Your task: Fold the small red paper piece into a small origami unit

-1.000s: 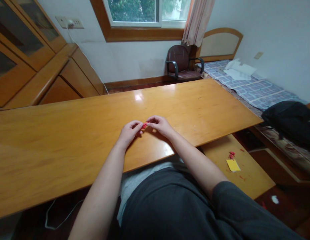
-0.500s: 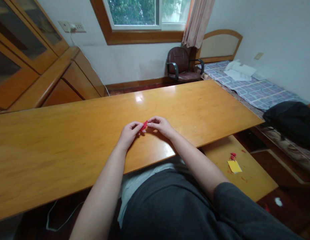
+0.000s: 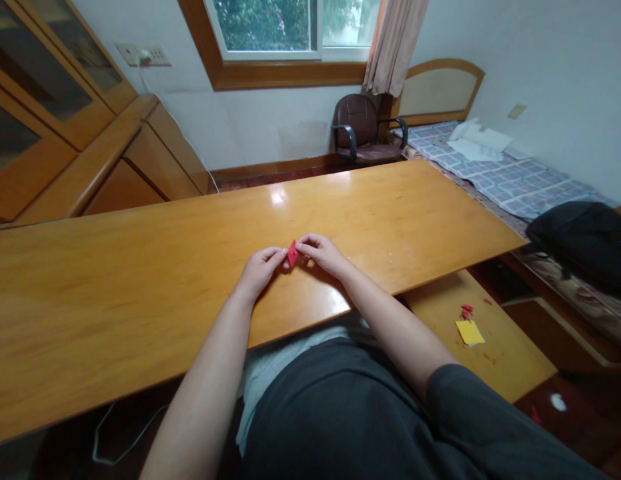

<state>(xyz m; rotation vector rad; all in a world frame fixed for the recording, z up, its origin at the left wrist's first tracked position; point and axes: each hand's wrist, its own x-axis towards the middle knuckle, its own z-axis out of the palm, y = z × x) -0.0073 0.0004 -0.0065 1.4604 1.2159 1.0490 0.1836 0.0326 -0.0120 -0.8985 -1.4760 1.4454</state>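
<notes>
A small piece of folded red paper point(image 3: 293, 254), roughly diamond-shaped, is held just over the wooden table point(image 3: 140, 273). My left hand point(image 3: 261, 270) pinches its left side between thumb and fingers. From the right, my right hand point(image 3: 323, 253) grips its upper right edge with thumb and forefinger. The fingertips hide parts of the paper's edges.
A lower board point(image 3: 505, 353) at the right bears a yellow paper stack point(image 3: 469, 333) and small red folded pieces point(image 3: 467, 311). Beyond the table stands a brown armchair point(image 3: 363, 127). A black bag point(image 3: 580, 247) lies on the bed point(image 3: 515, 173); cabinets point(image 3: 115, 160) line the left.
The red paper has turned so more of its flat, diamond-shaped face shows. My left fingers have shifted slightly, while my right hand stays almost in place.
</notes>
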